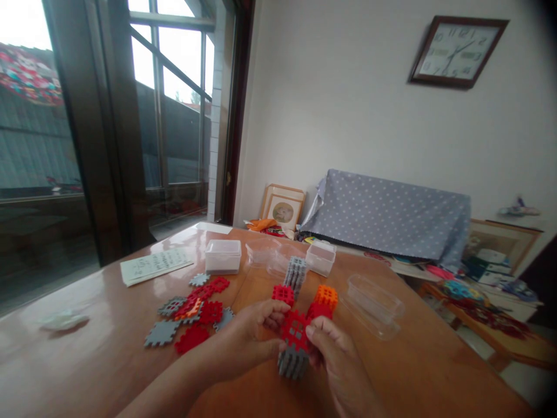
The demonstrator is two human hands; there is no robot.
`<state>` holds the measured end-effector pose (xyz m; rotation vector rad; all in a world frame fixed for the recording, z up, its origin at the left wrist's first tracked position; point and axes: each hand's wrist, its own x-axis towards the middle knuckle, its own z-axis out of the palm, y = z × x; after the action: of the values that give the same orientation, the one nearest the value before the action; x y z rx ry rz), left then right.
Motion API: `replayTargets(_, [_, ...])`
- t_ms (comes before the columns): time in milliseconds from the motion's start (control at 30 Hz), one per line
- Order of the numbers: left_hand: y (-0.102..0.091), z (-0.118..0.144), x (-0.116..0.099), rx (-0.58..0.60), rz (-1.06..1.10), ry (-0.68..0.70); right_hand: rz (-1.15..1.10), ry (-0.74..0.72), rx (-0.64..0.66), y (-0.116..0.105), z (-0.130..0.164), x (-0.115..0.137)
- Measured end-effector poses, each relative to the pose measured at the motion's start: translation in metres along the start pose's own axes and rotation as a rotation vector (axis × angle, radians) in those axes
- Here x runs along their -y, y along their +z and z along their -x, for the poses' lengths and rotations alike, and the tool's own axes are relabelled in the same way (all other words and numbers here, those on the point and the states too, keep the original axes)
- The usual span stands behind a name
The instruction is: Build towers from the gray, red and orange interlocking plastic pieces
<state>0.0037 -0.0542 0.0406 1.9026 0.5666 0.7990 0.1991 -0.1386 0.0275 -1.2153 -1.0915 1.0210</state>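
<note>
My right hand (334, 346) pinches a red interlocking tile (296, 330) with a window grid, thumb on its right edge. Just below that tile is a grey stack of toothed tiles (293, 363); whether the two touch I cannot tell. My left hand (256, 331) is beside the red tile's left edge, its fingers curved and the thumb apart from them. Behind the hands stand a small red block (282, 294), a tall grey tile stack (296, 273) and an orange block (327, 296) with red pieces below it.
Loose red, grey and orange tiles (194, 310) lie in a pile to the left. Beyond are a lidded plastic box (223, 256), a second box (321, 257) and clear trays (372, 305). Written paper (154, 266) and a crumpled wrapper (63, 320) lie on the wooden table (104, 360).
</note>
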Motion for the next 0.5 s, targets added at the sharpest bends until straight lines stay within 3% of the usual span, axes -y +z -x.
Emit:
replayTargets(200, [-0.009,-0.012,0.011,-0.157,-0.073,0.063,0.012,0.007,-0.077,-0.003,-0.001,-0.001])
replayTargets(333, [-0.021,-0.026,0.027,-0.335,-0.211,-0.003,-0.013,0.007,-0.140,-0.004,0.000,-0.002])
replayTargets(500, [-0.024,-0.042,0.048,-0.386,-0.243,-0.028,-0.027,0.020,-0.159,-0.004,-0.002,-0.002])
